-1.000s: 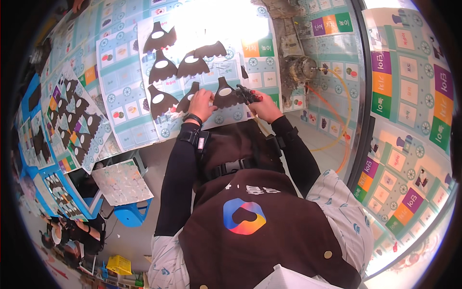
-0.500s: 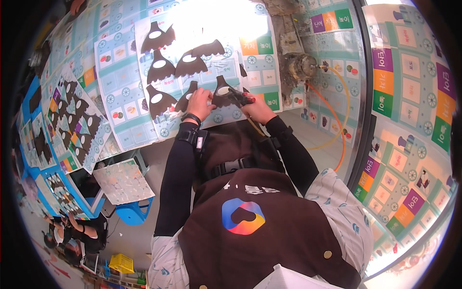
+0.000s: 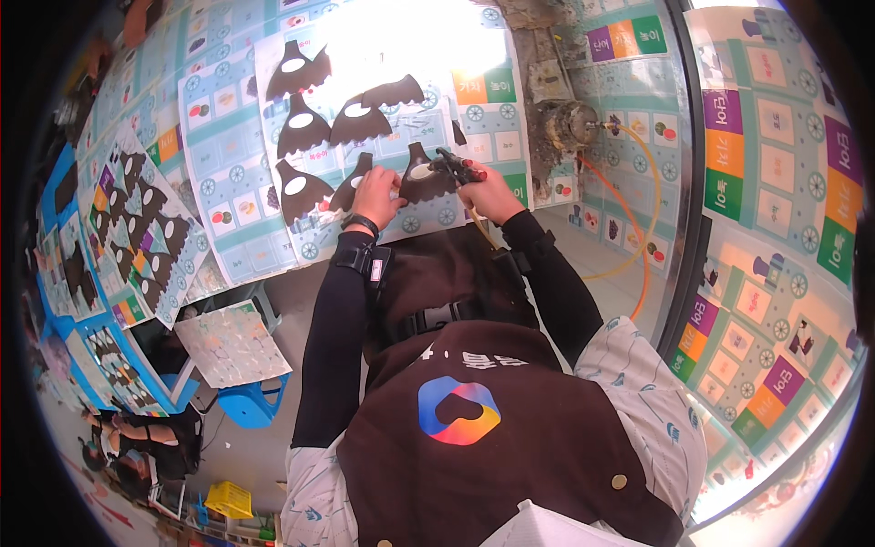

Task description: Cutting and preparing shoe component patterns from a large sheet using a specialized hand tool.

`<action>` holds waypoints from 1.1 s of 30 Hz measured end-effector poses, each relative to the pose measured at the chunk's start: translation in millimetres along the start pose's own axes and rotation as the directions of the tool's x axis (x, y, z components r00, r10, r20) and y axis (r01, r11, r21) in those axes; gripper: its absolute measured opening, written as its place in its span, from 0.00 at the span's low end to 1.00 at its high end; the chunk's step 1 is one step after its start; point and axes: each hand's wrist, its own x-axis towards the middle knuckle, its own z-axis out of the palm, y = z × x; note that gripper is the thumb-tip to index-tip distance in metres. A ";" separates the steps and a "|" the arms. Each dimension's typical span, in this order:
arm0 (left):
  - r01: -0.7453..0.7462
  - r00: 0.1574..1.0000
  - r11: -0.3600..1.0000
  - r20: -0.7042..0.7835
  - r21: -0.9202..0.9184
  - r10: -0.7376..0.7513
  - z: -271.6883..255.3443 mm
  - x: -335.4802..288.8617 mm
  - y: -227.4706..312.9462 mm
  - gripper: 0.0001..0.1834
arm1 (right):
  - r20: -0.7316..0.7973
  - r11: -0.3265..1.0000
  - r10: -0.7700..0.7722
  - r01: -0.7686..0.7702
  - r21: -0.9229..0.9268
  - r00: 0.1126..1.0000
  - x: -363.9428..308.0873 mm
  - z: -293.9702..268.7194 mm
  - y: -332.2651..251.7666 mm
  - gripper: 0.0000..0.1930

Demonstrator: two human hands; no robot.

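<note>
My right hand [image 3: 490, 195] is wrapped round a black spray gun [image 3: 454, 168] with red parts and a thin hose. Its nozzle points left over a dark brown flared piece [image 3: 424, 190] that has a narrow neck, a scalloped edge and a pale oval. On that piece's lower left corner, my left hand [image 3: 374, 196] rests with bent fingers pinching or pressing the edge. Under the same hand, a similar brown piece [image 3: 351, 187] is partly hidden. More of these pieces lie around, such as one brown piece [image 3: 303, 194] at the left.
Printed paper sheets [image 3: 228, 228] cover the table, glaring white at the far side. A crusty metal fitting [image 3: 570, 126] with yellow and orange hoses [image 3: 649, 264] stands on the right. At the left are a sheet of brown pieces [image 3: 137, 228], a blue stool [image 3: 251, 406] and another person [image 3: 150, 438].
The spray gun has lifted and tilted, its nozzle now farther up over the brown piece. My right hand has shifted slightly right. My left hand stays in place.
</note>
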 end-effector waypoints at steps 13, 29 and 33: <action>0.045 0.998 0.998 -0.051 0.044 -0.043 -3.9 -4.7 10.6 0.37 | -0.050 0.999 -0.031 0.030 -0.019 0.998 0.1 -0.9 9.9 0.11; 0.120 0.891 0.885 -0.345 -0.450 -0.296 -20.7 -17.5 -10.9 0.29 | 0.079 0.999 -0.026 0.022 0.046 0.997 -19.1 -13.4 13.2 0.14; 0.373 0.797 0.916 -0.557 0.148 -0.234 -37.4 -47.9 -20.4 0.27 | 0.129 0.982 -0.001 -0.024 0.187 0.992 -33.4 -17.7 1.7 0.16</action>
